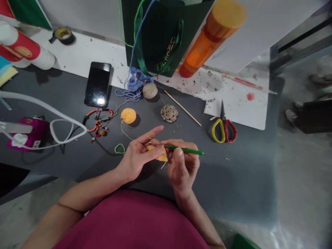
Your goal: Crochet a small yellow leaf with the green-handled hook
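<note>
Hook with green handle, held in right hand, thumb on top and fingers curled beneath; grip firm and narrow. One metal end runs left toward the other hand; the thin far end sticks out to the right, past the knuckles.

Left hand pinches a small yellow crochet piece, thumb laid across it. Piece sits between the two hands, partly covered; short loose end just below. Left index finger stretched forward. Cannot tell whether the hook's tip is inside a stitch; too small.

Yellow strand leads from left hand forward and left to yellow yarn ball, near the grip. Green yarn loop just left of the same hand. Farther left: beaded bracelets.

Ahead of the grip: beige crocheted rosette; beyond it, beige yarn ball touching blue yarn. Wooden stick slants to the right of the rosette.

Forward and right of the right hand, well apart: scissors, one handle yellow, one red, tip pointing away. Phone forward and left, beyond the bracelets.
</note>
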The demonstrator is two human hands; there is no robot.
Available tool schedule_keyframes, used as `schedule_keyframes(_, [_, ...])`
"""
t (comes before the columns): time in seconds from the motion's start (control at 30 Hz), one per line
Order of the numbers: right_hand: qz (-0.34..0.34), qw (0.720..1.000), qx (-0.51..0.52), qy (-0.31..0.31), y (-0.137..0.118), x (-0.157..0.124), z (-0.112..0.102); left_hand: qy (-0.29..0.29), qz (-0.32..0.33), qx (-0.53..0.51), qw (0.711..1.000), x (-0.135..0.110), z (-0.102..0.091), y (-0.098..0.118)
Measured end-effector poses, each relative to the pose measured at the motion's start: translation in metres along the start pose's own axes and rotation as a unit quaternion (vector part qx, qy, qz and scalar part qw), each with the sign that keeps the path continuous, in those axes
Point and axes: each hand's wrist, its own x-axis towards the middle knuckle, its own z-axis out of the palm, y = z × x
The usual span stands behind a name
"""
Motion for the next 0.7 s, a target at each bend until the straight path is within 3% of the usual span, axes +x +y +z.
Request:
schedule_keyframes(0.13, [-0.099,0.989,-0.105,-0.026,-0.0005,0.0000,0.0007,0.023,0.070,0.052,0.996,0.0002,-0.0031,-0.0029])
schedule_keyframes(0.23, [-0.121,0.982,-0.144,-0.016,0.0002,0.0001,0.0026,0.009,0.074,0.049,0.996,0.0001,-0.0045,-0.0042])
schedule_keyframes(0.3, [-0.105,0.986,-0.131,0.009,0.0020,0.0001,0.0025,-0.005,0.059,0.046,0.997,0.0000,-0.0047,-0.0043])
schedule_keyframes(0.5, [0.039,0.997,-0.016,0.066,0.0075,0.0010,-0.0016,-0.024,0.019,0.019,0.999,0.0006,-0.0037,-0.0024])
schedule_keyframes(0.7, [0.026,0.999,-0.015,0.022,0.0070,0.0022,-0.0040,-0.025,-0.004,0.006,1.000,0.0007,-0.0020,0.0002])
